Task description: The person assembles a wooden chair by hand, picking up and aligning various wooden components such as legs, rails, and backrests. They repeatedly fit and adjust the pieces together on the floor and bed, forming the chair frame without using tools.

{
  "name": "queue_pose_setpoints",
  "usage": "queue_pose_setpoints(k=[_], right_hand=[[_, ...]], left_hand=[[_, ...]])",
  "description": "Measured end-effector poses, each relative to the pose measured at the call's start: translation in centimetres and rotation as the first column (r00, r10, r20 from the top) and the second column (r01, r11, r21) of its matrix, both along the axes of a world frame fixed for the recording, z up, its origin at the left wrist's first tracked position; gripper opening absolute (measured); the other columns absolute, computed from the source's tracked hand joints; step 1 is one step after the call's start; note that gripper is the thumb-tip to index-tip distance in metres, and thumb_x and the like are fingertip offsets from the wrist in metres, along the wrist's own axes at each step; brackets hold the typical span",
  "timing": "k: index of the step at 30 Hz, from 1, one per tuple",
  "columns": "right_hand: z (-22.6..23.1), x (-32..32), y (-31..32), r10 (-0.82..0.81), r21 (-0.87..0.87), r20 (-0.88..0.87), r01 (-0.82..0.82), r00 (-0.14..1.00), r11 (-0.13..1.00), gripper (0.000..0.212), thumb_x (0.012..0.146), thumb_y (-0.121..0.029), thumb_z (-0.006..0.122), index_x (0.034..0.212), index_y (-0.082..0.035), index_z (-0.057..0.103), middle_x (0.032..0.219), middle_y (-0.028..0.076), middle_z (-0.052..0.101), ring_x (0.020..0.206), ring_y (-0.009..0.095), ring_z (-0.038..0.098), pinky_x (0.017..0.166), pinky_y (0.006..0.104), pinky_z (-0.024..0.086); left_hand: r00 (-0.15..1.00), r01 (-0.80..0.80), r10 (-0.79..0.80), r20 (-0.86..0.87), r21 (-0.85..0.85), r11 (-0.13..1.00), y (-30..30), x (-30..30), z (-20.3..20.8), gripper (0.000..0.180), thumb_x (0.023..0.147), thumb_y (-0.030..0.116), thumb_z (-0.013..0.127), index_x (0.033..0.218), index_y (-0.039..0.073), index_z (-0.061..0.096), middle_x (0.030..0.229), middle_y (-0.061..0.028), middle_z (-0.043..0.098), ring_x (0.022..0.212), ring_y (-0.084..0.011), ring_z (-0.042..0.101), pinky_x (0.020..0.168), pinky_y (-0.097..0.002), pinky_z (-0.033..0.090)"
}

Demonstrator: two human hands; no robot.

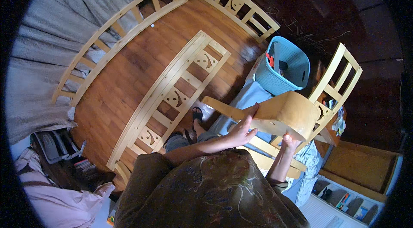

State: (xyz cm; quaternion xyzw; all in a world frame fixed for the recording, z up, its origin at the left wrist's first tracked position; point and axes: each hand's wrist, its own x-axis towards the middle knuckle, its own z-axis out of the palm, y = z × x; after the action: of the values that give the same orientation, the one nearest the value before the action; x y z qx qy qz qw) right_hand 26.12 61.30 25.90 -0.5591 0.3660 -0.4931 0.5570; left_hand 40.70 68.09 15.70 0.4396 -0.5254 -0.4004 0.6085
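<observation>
In front of me is a curved pale wooden piece [293, 109], broad and rounded at the right, with a narrow arm reaching left. My right hand [289, 143] is closed on its lower edge near the rounded end. My left hand [241, 133] has its fingers stretched apart, the fingertips touching the side of the piece. Below and behind it, pale wooden slats [269, 147] are partly covered by the piece and my hands. An upright slatted wooden panel [337, 83] stands just beyond, to the right.
A long wooden rail panel with cut-outs [171, 96] lies on the wood floor [118, 99]. Another railing [122, 30] stands by the grey curtain [69, 25]; a shorter panel [234, 4] is at the back. A blue basket [279, 82] holds tools. Shelves [348, 200] stand lower right.
</observation>
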Motion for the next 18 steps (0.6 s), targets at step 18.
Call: queue_pose_setpoints(k=[18], right_hand=[[-2.2, -7.6, -0.7, -0.069, -0.026, -0.096, 0.066, 0.993, 0.997, 0.091, 0.06, -0.02, 0.076, 0.133, 0.0, 0.025, 0.125, 0.016, 0.043, 0.108, 0.028, 0.048, 0.091, 0.0411, 0.04]], left_hand=[[0.89, 0.39, -0.456, -0.021, 0.554, 0.735, -0.1, -2.0, -9.1, 0.08, 0.079, 0.018, 0.055, 0.138, -0.006, 0.008, 0.142, -0.0258, 0.016, 0.132, -0.033, 0.02, 0.108, -0.0328, 0.018]])
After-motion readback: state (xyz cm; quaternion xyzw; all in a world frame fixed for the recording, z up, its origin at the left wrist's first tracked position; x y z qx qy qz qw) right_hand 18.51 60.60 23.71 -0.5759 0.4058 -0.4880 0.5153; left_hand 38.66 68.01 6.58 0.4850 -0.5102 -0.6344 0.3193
